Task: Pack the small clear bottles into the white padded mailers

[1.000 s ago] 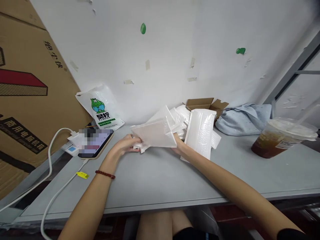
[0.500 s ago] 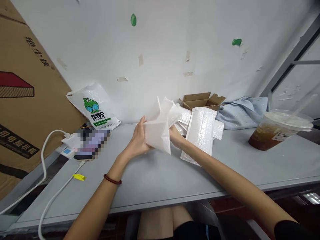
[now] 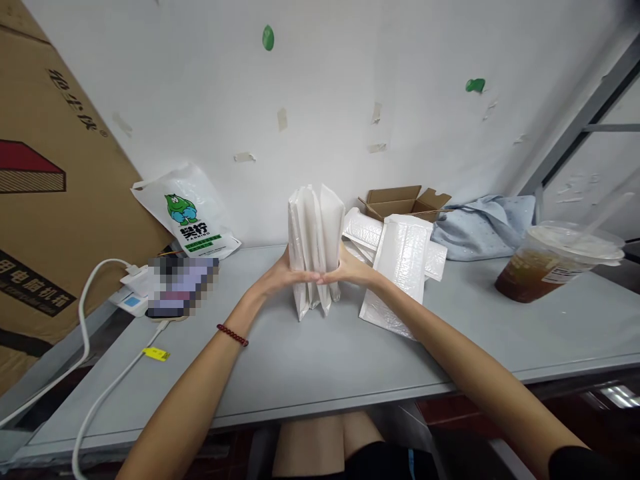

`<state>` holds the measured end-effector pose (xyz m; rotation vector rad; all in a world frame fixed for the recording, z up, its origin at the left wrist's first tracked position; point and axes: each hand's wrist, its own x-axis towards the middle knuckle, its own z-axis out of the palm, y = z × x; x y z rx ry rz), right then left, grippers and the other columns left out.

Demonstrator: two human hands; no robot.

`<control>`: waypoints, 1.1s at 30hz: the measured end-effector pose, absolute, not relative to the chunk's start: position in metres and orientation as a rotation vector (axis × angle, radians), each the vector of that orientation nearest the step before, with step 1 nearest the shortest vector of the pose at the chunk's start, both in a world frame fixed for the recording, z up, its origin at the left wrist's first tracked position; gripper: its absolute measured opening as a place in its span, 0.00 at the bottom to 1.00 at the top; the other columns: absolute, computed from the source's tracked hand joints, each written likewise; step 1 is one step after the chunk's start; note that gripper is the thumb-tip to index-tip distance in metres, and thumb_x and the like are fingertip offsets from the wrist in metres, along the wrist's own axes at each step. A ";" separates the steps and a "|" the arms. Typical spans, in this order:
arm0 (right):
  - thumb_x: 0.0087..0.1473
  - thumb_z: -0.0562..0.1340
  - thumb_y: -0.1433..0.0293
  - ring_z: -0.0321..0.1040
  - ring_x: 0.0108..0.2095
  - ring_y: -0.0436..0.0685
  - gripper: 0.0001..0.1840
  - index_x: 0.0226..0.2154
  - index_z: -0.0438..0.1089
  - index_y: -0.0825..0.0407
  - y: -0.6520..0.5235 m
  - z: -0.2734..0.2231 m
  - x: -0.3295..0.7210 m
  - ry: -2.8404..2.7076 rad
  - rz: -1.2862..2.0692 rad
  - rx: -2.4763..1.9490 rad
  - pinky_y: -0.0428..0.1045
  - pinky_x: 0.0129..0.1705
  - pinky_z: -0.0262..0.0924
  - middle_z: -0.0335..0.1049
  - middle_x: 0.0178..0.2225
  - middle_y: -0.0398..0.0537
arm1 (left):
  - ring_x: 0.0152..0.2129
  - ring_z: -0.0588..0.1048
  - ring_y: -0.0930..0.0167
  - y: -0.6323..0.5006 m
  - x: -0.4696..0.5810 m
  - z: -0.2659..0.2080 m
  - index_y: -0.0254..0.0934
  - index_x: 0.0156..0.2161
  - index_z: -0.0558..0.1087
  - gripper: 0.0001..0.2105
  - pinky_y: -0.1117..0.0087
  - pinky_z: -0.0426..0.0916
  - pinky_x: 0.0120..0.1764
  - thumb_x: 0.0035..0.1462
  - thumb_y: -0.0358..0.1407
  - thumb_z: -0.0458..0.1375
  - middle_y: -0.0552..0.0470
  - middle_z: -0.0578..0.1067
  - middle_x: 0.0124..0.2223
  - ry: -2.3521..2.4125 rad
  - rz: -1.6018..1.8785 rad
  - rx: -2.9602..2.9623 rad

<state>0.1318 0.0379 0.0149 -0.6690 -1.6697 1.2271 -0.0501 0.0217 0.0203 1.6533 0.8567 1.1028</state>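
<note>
Several white padded envelopes (image 3: 313,227) stand upright side by side, squeezed together between my two hands above the grey table. My left hand (image 3: 280,275) presses on their left side, its thumb across the near edges. From the right, my right hand (image 3: 353,267) grips the same bundle, and the two thumbs meet at the front. The fingers behind the bundle are hidden. Just right of my right hand lie more white bubble envelopes (image 3: 404,267) in a loose, overlapping pile.
Behind the pile stands an open cardboard box (image 3: 395,203), beside a light blue cloth (image 3: 485,223). A plastic cup of brown drink (image 3: 540,267) is at the right. On the left are a blurred phone (image 3: 183,290) with a cable, a printed white bag (image 3: 193,213) and a large carton (image 3: 55,153).
The envelopes have turned from a slanted, fanned position to upright with their edges toward me. My right hand has come out from behind them to their right side, and both thumbs now meet in front.
</note>
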 end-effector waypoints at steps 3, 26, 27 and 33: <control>0.27 0.74 0.64 0.60 0.54 0.65 0.47 0.53 0.63 0.48 0.040 0.003 0.135 -1.830 1.238 -0.647 0.60 0.55 0.57 0.67 0.50 0.48 | 0.51 0.68 0.56 0.017 -0.054 0.015 0.37 0.49 0.69 0.29 0.60 0.64 0.50 0.38 0.36 0.69 0.45 0.72 0.51 0.922 0.972 1.730; 0.28 0.73 0.68 0.59 0.55 0.65 0.45 0.52 0.62 0.50 0.041 -0.020 0.127 -1.813 1.132 -0.762 0.60 0.56 0.54 0.64 0.53 0.50 | 0.53 0.66 0.55 0.019 -0.076 0.008 0.40 0.51 0.68 0.38 0.59 0.61 0.54 0.27 0.29 0.70 0.46 0.71 0.52 1.049 0.928 1.701; 0.29 0.73 0.67 0.60 0.53 0.64 0.41 0.50 0.64 0.51 0.041 -0.018 0.128 -1.787 1.118 -0.766 0.60 0.55 0.55 0.66 0.50 0.50 | 0.51 0.68 0.56 0.018 -0.077 0.010 0.39 0.50 0.70 0.35 0.60 0.63 0.52 0.29 0.29 0.70 0.46 0.73 0.50 1.059 0.955 1.679; 0.37 0.70 0.60 0.68 0.45 0.65 0.21 0.34 0.72 0.52 0.034 0.005 0.134 -1.601 1.054 -0.796 0.60 0.47 0.63 0.74 0.37 0.50 | 0.44 0.73 0.58 0.009 -0.076 0.028 0.36 0.45 0.71 0.23 0.62 0.68 0.45 0.40 0.35 0.67 0.46 0.76 0.44 1.139 1.178 1.721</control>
